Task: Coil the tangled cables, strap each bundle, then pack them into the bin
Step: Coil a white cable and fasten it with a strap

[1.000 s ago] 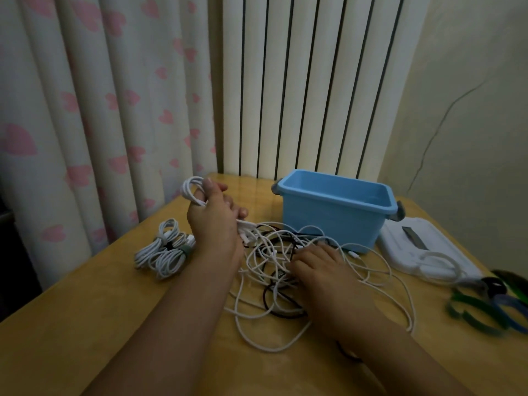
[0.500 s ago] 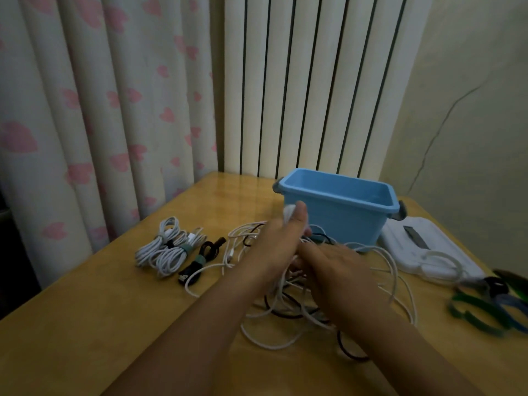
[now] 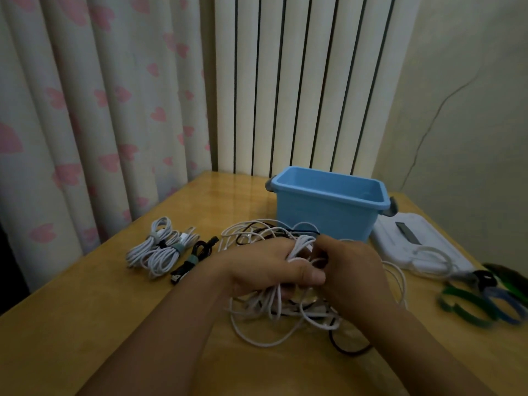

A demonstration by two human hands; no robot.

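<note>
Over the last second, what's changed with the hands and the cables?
The left hand moved right from beside the strapped bundles and now grips white loops over the tangled cables; the right hand lifted to meet it. Bundles, blue bin and straps stayed put.

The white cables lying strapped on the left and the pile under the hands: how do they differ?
The strapped white bundles are coiled into neat loops cinched by teal straps; the tangled pile sprawls in loose, crossing loops with no strap. The bundles lie untouched, while the left hand grips strands of the pile and the right hand works at it. The pile also mixes in black cable. Both rest on the wooden table, outside the blue bin.
</note>
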